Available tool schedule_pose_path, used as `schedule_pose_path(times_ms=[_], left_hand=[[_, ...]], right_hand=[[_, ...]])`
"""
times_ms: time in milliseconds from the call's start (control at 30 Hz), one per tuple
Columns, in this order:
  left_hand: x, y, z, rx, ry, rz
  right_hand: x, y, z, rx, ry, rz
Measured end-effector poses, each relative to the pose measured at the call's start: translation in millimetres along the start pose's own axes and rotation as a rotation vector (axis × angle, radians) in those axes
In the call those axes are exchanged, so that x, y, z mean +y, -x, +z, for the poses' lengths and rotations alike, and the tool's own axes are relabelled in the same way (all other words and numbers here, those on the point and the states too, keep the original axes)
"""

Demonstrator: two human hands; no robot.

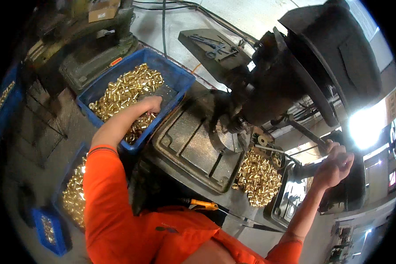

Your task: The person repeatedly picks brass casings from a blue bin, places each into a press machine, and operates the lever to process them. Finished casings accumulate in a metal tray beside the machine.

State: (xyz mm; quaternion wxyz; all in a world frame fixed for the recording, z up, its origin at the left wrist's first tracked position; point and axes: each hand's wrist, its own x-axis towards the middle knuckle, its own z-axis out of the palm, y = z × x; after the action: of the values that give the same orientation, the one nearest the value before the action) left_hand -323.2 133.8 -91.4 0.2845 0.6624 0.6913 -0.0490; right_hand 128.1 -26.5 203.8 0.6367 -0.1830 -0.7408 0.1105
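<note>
My left hand (152, 105) reaches into a blue plastic bin (180, 79) at the left. Its fingers curl down beside a heap of small brass fittings (130, 86); the fingertips are hidden, so what they hold cannot be made out. My right hand (335, 167) is closed around the end of a feed lever (306, 131) on a dark drill press (268, 88). Beneath the press head, a round metal fixture (226, 136) sits over the slotted worktable (193, 145). The spot under the spindle is partly hidden.
A pile of brass fittings (259, 178) lies right of the worktable. An orange-handled tool (204, 204) is near my body. More brass parts fill a lower bin (75, 193) and a small blue box (48, 231). Wrenches (213, 46) rest on a plate behind.
</note>
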Motion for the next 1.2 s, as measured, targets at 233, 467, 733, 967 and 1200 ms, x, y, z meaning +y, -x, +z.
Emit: schedule_pose_path(times_ms=[233,467,733,967,1200], left_hand=[[-2.0,-8.1,7.6,0.126,-0.179,0.157],[-27.0,-51.9,20.9,0.069,-0.14,0.113],[-15.9,-18.2,18.7,0.457,-0.244,0.205],[43.4,84.6,-55.6,0.831,-0.005,0.283],[115.4,131.6,2.1,0.201,0.535,0.6]], right_hand=[[2.2,9.0,-4.8,0.004,-0.05,-0.001],[-0.1,13.2,2.2,0.026,-0.047,-0.015],[-3.1,13.8,6.9,-0.011,-0.063,-0.054],[-1.0,17.2,-1.5,-0.041,-0.026,-0.098],[5.5,17.7,-3.5,-0.06,-0.117,-0.111]])
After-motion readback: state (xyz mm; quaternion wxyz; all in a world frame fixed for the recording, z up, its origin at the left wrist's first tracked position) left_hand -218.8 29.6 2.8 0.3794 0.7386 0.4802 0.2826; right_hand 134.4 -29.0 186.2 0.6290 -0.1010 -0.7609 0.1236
